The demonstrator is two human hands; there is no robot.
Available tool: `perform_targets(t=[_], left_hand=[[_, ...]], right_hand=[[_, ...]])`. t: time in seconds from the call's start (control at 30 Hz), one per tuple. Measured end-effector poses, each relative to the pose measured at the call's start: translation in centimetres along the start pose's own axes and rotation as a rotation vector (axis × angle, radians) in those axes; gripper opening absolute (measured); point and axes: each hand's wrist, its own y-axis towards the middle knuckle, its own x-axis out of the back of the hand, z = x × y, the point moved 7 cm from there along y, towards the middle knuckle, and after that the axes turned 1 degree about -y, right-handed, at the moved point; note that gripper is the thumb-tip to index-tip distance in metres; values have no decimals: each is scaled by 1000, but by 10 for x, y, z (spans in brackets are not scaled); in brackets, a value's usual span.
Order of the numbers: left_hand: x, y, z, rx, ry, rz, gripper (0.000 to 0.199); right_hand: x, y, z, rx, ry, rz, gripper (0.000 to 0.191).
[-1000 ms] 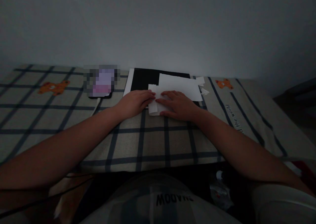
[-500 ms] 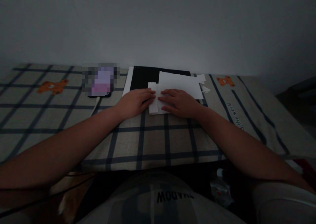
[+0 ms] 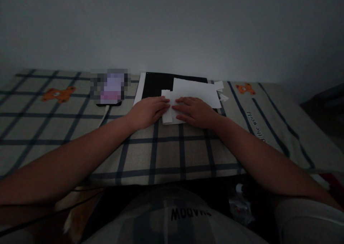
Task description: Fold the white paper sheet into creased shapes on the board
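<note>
A white sheet of paper with a folded strip (image 3: 167, 117) along its left side lies near the table's middle. My left hand (image 3: 147, 111) touches the strip with its fingertips; what its fingers may grip is too small to tell. Spread flat on the paper's right part is my right hand (image 3: 195, 112), fingers apart and holding nothing. Behind it lies another white sheet (image 3: 197, 90), partly over a dark flat item (image 3: 158, 83) with a white left edge.
A phone (image 3: 111, 88), its picture blurred, lies at the left on the checked tablecloth (image 3: 166, 154), with a cable (image 3: 103, 115). Small paper scraps (image 3: 223, 97) lie right of the sheets. A plastic bottle (image 3: 240, 204) stands below the table edge. A wall rises behind.
</note>
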Motion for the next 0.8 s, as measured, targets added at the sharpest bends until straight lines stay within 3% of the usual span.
perform_targets(t=[0.8], left_hand=[[0, 6, 10, -4, -120, -15, 39]], right_hand=[[-2, 2, 6, -7, -49, 18, 63]])
